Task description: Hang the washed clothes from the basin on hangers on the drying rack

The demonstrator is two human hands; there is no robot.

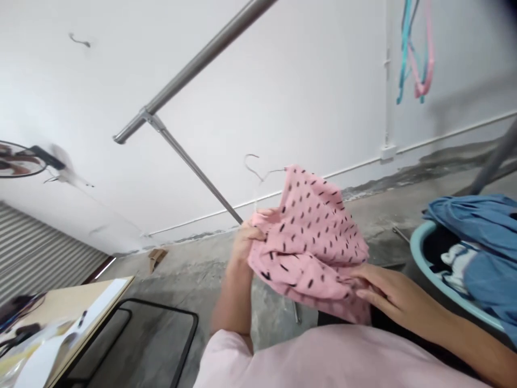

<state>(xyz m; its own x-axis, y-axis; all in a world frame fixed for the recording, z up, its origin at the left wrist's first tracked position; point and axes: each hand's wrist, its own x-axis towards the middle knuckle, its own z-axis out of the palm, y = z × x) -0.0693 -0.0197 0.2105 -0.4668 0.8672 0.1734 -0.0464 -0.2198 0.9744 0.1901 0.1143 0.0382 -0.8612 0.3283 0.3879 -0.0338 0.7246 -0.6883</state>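
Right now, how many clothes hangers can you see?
3, perhaps more: a clear hanger inside the pink garment held by both hands, plus a teal hanger and a pink hanger hung top right, overlapping, so others may be hidden there.

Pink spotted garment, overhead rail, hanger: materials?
Pink spotted garment: looks like thin woven fabric, matte; it crumples in soft folds between left hand and right hand. Overhead rail: apparently metal tube, dull silver sheen. Hanger: thin pale wire, probably metal; blurred.
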